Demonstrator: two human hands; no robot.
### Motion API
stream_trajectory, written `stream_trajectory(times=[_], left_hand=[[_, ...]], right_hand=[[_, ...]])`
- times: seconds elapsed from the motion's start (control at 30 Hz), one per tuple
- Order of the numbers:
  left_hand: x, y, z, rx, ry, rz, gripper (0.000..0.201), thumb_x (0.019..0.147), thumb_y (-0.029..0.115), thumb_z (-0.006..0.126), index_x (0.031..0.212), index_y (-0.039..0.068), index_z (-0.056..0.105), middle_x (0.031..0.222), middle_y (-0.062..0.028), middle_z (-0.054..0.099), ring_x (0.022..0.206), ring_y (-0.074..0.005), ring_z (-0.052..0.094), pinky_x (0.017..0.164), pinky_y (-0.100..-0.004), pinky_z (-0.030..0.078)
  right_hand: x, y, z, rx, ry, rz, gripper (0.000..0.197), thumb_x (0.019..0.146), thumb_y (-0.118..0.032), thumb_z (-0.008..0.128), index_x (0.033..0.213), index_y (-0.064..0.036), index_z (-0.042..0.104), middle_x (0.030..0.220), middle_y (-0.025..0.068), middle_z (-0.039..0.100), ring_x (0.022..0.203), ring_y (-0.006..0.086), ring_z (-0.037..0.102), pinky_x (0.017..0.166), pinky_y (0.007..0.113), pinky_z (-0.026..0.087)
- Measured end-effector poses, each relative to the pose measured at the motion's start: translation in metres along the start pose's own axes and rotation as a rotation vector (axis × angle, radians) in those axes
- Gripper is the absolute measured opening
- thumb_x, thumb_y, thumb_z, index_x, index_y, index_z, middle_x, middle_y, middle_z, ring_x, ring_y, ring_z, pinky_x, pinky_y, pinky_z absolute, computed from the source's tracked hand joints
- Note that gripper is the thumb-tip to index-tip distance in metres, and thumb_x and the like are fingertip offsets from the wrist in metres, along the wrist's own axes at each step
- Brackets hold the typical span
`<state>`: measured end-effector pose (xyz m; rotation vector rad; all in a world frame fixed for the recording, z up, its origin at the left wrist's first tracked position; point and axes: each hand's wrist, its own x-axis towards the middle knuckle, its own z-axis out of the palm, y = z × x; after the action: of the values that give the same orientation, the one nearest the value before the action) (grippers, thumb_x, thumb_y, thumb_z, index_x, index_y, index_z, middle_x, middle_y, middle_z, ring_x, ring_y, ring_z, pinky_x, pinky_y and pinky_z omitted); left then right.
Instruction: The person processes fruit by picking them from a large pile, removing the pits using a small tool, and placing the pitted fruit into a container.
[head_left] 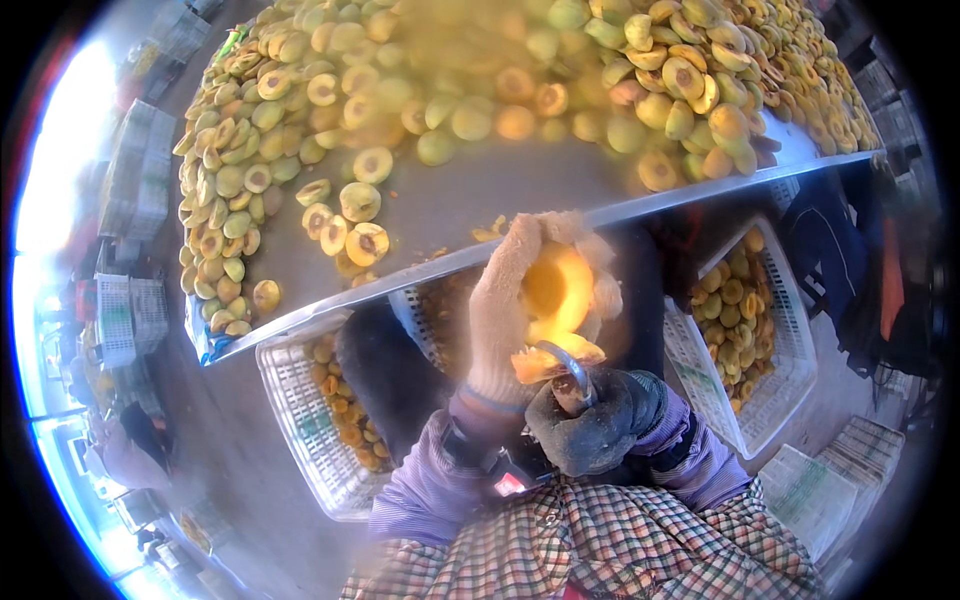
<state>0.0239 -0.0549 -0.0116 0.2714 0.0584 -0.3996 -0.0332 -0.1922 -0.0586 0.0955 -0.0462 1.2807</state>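
My left hand (497,335), in a pale dusty glove, is closed around a yellow peach half (568,288), whose cut side with a round hollow faces up. In a dark grey glove, my right hand (598,425) grips a pitting knife with a curved metal blade (572,362). A ragged orange-brown piece of the fruit (533,367) lies against the blade, just below the half. Both hands are close together in front of the table's near edge. Blur on the picture hides fine detail of the fruit.
A metal-edged table (470,185) carries a large heap of halved peaches (270,110), many with pits. White plastic crates of halves stand below, one at left (305,430), one at right (790,350). Stacked crates (835,480) are at lower right. A person in dark clothes (835,235) is at right.
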Motion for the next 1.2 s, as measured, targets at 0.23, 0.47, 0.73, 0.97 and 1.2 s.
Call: stream_trajectory(times=[0.23,0.47,0.73,0.97,1.2], left_hand=[[-0.007,0.033,-0.006,0.291,0.222,0.098,0.059,0.101,0.051,0.032,0.125,0.0,0.046,0.117,-0.0151,0.059,0.105,-0.0269,0.061,0.076,-0.0351,0.055],[-0.03,0.052,-0.021,0.921,0.358,0.354,0.047,0.1,0.041,0.04,0.124,0.002,0.05,0.122,-0.0145,0.056,0.11,-0.0275,0.057,0.085,-0.0387,0.052],[-0.136,0.155,-0.065,2.625,0.788,0.51,0.012,0.086,0.012,0.063,0.096,0.006,0.067,0.096,-0.0093,0.066,0.095,-0.0249,0.061,0.085,-0.0366,0.048],[-0.081,0.078,-0.025,1.934,0.013,0.454,0.032,0.073,0.011,0.075,0.102,0.007,0.064,0.107,-0.0122,0.065,0.098,-0.0292,0.064,0.089,-0.038,0.049],[-0.033,0.113,-0.06,2.058,0.11,0.228,0.033,0.085,0.034,0.065,0.107,0.009,0.065,0.099,-0.0141,0.065,0.097,-0.0348,0.061,0.084,-0.0414,0.048]], right_hand=[[-0.002,-0.01,-0.015,-0.336,0.103,-0.001,0.017,0.093,-0.019,0.059,0.098,-0.0038,0.055,0.077,0.0018,0.052,0.059,0.0086,0.047,0.048,0.021,0.036],[0.007,-0.019,-0.008,0.03,0.307,0.045,0.019,0.097,-0.015,0.051,0.106,0.0006,0.056,0.089,0.0064,0.059,0.066,0.0092,0.058,0.056,0.018,0.05],[0.023,-0.017,-0.019,-0.009,0.386,0.021,0.016,0.092,-0.017,0.054,0.087,-0.002,0.055,0.071,0.0034,0.052,0.052,0.0118,0.05,0.046,0.022,0.042],[0.051,-0.001,-0.022,-1.538,0.57,-0.202,0.012,0.09,-0.014,0.064,0.1,-0.0085,0.061,0.092,0.0047,0.064,0.082,0.0158,0.062,0.073,0.028,0.05],[0.035,-0.02,-0.016,-1.979,0.943,0.055,0.02,0.088,-0.023,0.064,0.096,-0.0061,0.059,0.086,0.0201,0.064,0.083,0.0399,0.063,0.07,0.04,0.051]])
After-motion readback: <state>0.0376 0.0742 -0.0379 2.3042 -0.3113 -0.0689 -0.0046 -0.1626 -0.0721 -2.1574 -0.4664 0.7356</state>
